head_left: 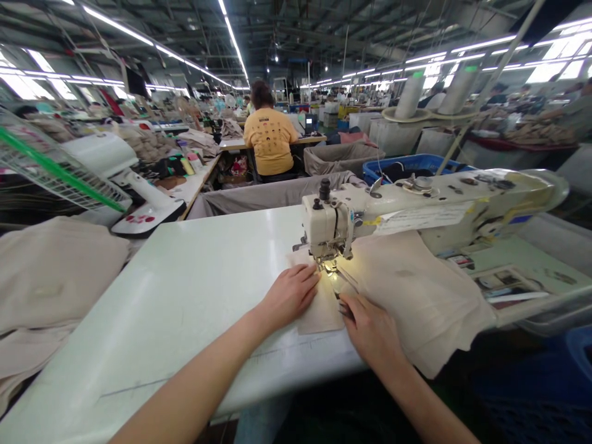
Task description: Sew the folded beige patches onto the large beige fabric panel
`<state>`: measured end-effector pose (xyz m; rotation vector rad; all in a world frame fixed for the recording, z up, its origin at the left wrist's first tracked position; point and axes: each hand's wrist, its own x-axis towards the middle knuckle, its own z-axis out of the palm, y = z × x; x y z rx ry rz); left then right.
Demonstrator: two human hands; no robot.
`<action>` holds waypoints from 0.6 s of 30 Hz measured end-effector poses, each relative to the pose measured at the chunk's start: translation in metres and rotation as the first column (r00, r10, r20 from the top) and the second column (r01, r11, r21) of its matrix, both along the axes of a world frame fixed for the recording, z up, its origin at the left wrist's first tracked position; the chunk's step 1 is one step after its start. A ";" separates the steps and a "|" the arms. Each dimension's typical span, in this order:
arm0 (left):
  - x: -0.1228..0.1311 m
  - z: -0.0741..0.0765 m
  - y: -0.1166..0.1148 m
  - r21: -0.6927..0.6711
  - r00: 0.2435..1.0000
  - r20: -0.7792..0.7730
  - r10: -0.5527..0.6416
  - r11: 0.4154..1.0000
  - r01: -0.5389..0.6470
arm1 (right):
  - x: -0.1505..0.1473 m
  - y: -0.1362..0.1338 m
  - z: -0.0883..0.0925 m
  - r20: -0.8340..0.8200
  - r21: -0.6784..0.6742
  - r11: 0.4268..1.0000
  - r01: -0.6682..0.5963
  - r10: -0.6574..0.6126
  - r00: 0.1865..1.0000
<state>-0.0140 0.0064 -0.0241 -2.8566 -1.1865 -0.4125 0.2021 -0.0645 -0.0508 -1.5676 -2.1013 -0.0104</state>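
A beige fabric piece [411, 277] lies under the presser foot [330, 266] of a white sewing machine [324, 225], with the needle area lit yellow. My left hand [293, 288] rests flat on the cloth just left of the foot, fingers stretched out. To the right and nearer to me, my right hand [370, 327] is closed around a small, slim metal tool [341, 303] over the cloth. Its thin tip points toward the foot; whether it is tweezers or snips I cannot make out. Part of the fabric hangs over the table's front edge on the right.
Beige fabric is piled [55, 271] at the left beside a white fan [148, 206]. Thread cones [409, 98] stand behind the machine, near a blue basket [416, 161]. A tray of small items [513, 287] sits at the right. A person in a yellow shirt [271, 142] sits ahead.
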 end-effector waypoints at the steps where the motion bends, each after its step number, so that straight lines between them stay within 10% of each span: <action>1: 0.000 0.000 0.000 0.001 1.000 -0.001 -0.003 1.000 0.003 | 0.000 0.000 0.000 0.000 0.003 1.000 0.001 -0.001 1.000; 18: 0.002 0.001 0.003 -0.003 0.999 -0.020 -0.025 1.000 0.025 | 0.001 -0.002 0.001 0.016 -0.021 0.998 0.063 -0.062 0.998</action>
